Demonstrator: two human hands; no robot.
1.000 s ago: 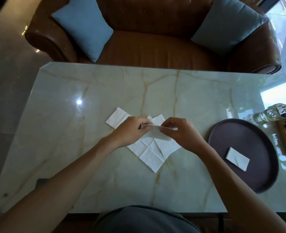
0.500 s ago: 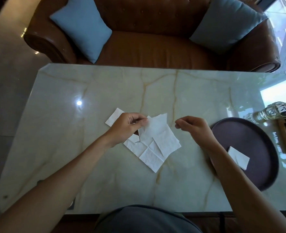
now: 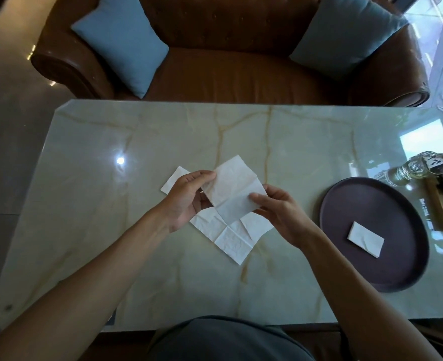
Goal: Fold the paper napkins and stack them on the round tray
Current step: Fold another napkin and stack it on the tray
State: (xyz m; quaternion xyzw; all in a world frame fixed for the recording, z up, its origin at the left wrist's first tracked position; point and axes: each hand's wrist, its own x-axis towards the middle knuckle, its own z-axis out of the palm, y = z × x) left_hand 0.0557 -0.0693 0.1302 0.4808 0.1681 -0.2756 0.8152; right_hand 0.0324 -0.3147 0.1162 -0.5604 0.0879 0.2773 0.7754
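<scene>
I hold a white paper napkin [image 3: 232, 190] spread open above the marble table [image 3: 306, 142]. My left hand [image 3: 189, 196] pinches its left edge and my right hand [image 3: 280, 212] pinches its right edge. Beneath it lie more unfolded creased napkins [image 3: 230, 235], with one corner [image 3: 172, 179] showing left of my left hand. The dark round tray [image 3: 350, 204] sits to the right of my hands, and one folded napkin [image 3: 365, 239] lies on it.
A clear glass bottle [image 3: 412, 169] lies at the table's right edge beside a wooden tray [image 3: 440, 212] with dark items. A brown leather sofa [image 3: 228, 74] with two blue cushions stands beyond the far edge.
The napkin was pinched together between both hands, then hung from my left hand alone. My right hand has come back and taken its right edge, and it is now held spread open.
</scene>
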